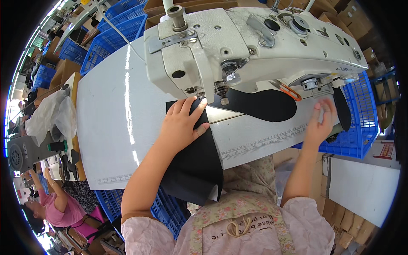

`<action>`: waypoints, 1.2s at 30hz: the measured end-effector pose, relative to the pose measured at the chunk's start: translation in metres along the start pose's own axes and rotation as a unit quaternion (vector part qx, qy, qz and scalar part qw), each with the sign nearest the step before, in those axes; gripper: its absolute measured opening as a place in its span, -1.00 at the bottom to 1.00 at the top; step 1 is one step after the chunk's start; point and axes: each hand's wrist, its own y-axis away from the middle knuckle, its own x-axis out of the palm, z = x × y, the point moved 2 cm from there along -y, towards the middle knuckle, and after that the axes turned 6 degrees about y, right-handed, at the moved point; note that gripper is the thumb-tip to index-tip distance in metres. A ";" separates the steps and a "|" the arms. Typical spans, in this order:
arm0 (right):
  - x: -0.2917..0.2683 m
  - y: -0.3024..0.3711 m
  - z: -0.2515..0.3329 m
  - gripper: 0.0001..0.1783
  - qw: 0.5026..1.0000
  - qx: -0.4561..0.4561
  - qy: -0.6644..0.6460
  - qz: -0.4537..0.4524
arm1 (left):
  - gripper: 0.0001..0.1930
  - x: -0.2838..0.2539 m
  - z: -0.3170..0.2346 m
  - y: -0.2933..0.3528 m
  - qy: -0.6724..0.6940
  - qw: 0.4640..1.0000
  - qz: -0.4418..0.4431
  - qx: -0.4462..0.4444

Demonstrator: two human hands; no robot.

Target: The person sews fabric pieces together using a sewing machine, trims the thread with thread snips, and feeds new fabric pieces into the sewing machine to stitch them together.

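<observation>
My left hand (pixel 182 121) lies with its fingers stretched over black sheet material (pixel 193 163) beside the needle area of a white sewing machine (pixel 199 63). The material drapes over the table's front edge, its lower end curling to show a paler underside. From the needle area a black insole-shaped piece (pixel 267 106) extends to the right under the machine arm. To the right, my right hand (pixel 322 121) is raised with loosely bent fingers apart and nothing visible in them. Another black insole-shaped piece (pixel 342 111) is just beyond it, over a basket.
An orange-handled tool (pixel 290 92) lies by the insole-shaped piece. The white table (pixel 106 106) has a printed ruler along its front edge. Blue plastic baskets stand right (pixel 361 114), behind (pixel 112 42) and below (pixel 168 212). A person in pink (pixel 70 208) works at the left.
</observation>
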 end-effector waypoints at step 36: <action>0.019 0.017 -0.046 -0.61 0.985 0.013 0.090 0.144 | -0.43 0.001 0.000 0.002 -0.006 1.000 0.008 -0.005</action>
